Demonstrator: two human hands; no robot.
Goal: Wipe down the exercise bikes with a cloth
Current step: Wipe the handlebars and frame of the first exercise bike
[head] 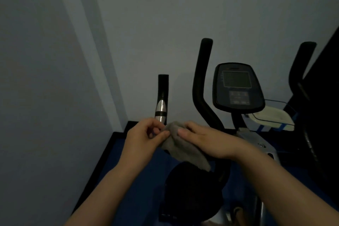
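- Near the middle of the frame, a bit below center, I see both hands meet at a grey cloth (180,147).
- My left hand (145,136) is just left of the cloth. Its fingers are curled, and the thumb and fingertips pinch the cloth's upper left edge.
- My right hand (207,140) is just right of the cloth. It lies over the cloth's top right part, and the thumb presses on the front of it, so this hand grips the cloth too.
- The cloth is bunched up between the two hands. Its loose end hangs down and to the right, under my right wrist.
- Right below the cloth is a dark round part of the exercise bike (190,189). I cannot tell if the cloth touches it.
- Just above my left hand stands a short black handle (162,97) with shiny silver bands. The hand hides its lower end.
- To the upper right of the hands is the bike's screen box (237,87), dark and turned off.
- A tall curved black bar (200,82) rises left of the screen, and one more rises at the far right.
- Behind the screen, at the right, sits a clear tub (271,115) with something pale in it.
- The floor (128,170) under the bike is blue, and the wall (146,14) behind is plain and pale.
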